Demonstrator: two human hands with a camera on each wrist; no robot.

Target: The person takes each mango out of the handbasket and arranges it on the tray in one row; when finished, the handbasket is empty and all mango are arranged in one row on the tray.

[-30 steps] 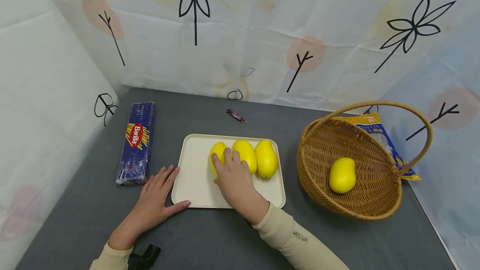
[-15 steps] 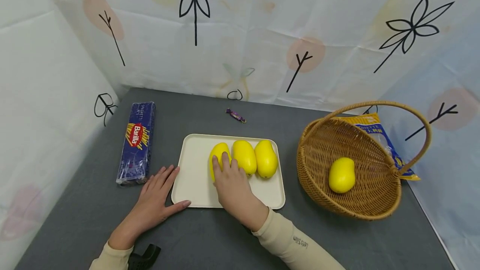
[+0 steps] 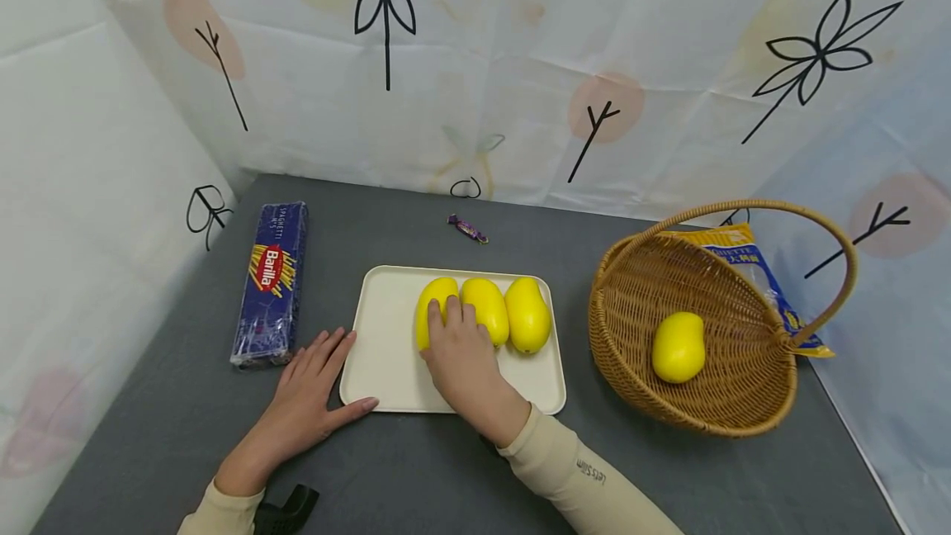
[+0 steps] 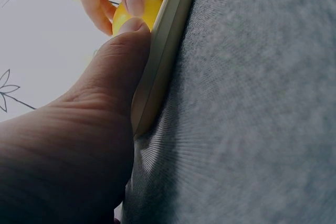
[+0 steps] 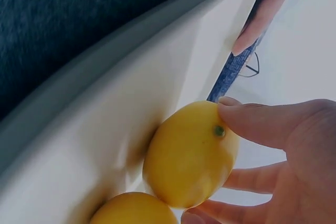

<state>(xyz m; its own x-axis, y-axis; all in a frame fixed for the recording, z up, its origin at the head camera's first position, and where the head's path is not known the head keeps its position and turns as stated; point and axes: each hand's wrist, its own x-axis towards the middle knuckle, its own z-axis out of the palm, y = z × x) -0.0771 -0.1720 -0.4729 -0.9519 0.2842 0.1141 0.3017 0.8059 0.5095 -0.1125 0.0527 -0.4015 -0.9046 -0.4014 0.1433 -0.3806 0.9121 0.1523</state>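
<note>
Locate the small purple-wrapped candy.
In the head view, the candy lies on the gray table, beyond the far edge of the cream tray, to the right of the pasta packet.

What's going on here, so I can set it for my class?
A person's right hand holds the leftmost yellow fruit at a cream tray, between thumb and fingers; whether it touches the tray is hard to tell. Beside it on the tray lie the middle yellow fruit and the rightmost yellow fruit. The left hand rests at the tray's near left corner. Another yellow fruit lies in the wicker basket to the right, with a spaghetti pack off to the left.
</note>
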